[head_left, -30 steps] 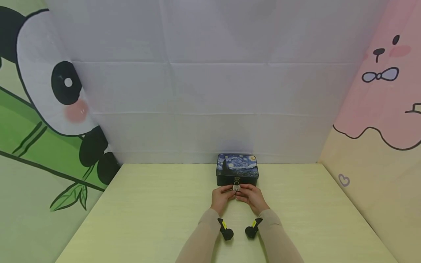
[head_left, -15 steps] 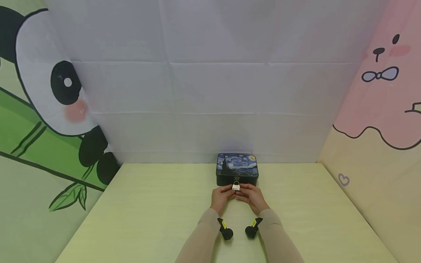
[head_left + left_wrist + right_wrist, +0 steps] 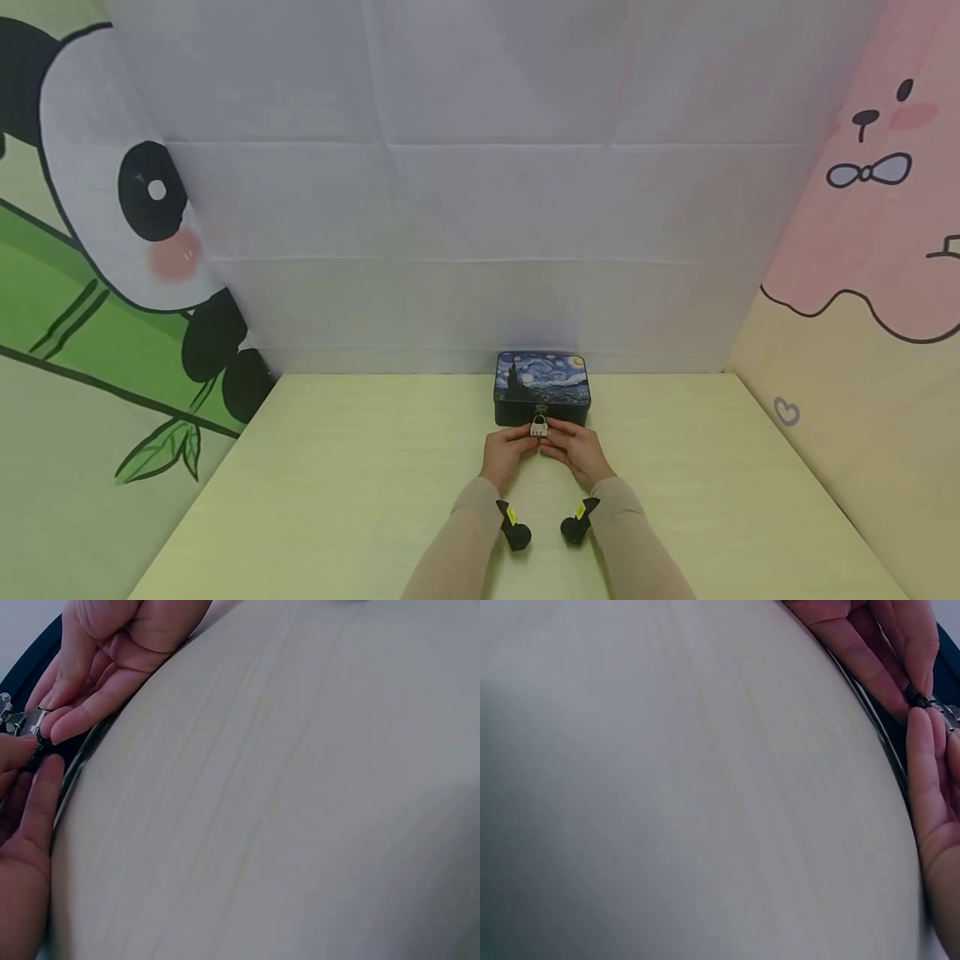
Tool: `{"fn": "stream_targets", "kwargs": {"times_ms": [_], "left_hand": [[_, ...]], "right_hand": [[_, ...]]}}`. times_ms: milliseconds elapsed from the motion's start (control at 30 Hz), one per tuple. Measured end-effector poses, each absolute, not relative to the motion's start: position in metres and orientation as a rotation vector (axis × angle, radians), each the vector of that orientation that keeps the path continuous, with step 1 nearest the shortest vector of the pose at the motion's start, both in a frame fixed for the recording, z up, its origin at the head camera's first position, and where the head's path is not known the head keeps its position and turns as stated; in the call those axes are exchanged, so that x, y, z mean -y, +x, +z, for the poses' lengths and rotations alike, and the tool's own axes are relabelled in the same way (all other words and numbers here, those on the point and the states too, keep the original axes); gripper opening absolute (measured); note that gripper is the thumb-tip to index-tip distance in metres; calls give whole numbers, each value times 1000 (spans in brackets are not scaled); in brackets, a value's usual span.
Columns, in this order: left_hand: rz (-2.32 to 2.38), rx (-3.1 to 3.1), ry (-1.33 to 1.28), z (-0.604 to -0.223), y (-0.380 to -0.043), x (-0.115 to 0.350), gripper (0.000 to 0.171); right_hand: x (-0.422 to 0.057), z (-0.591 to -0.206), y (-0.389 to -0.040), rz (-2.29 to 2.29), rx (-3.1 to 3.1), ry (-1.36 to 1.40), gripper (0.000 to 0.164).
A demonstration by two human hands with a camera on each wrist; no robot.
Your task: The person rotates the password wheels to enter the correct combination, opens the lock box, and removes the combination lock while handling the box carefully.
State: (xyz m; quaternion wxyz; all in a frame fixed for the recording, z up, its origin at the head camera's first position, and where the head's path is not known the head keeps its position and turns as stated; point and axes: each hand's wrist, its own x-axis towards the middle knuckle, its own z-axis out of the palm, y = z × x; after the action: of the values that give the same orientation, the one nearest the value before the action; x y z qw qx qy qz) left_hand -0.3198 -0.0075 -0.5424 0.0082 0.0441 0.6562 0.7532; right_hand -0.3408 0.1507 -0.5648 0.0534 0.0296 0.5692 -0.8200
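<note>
A small silver padlock [image 3: 539, 427] with a row of number dials hangs from the front clasp of a dark tin box [image 3: 542, 379] whose lid carries a swirling blue night-sky picture. From the left, my left hand [image 3: 504, 454] pinches the padlock's side between thumb and fingers. My right hand [image 3: 577, 450] holds the opposite side the same way. In the left wrist view, fingertips of both hands meet around the padlock [image 3: 35, 720], partly covering it. The right wrist view catches just a bit of the padlock [image 3: 939, 707] between the fingers.
The box stands at the back of a pale yellow table [image 3: 360, 475], against a white cloth backdrop [image 3: 480, 208]. A panda mural [image 3: 90, 167] covers the left wall, a pink cartoon figure [image 3: 885, 183] the right. Black wrist cameras [image 3: 516, 536] sit on both beige sleeves.
The padlock's face looked brighter half a second ago and is greyer now, as if tilted slightly. Both hands and the box stay in place.
</note>
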Motion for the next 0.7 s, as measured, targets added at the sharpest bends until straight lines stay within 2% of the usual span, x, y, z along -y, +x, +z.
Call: {"fn": "stream_targets", "kwargs": {"times_ms": [367,700], "left_hand": [[2369,-2127,69,-575,-341,2,29],[2446,-2095,33,-574,-337,0,24]], "right_hand": [[-150,-562,-338,-2499,-1741,96,39],[-149,-566,-339,-2507,-1753,151,37]]}}
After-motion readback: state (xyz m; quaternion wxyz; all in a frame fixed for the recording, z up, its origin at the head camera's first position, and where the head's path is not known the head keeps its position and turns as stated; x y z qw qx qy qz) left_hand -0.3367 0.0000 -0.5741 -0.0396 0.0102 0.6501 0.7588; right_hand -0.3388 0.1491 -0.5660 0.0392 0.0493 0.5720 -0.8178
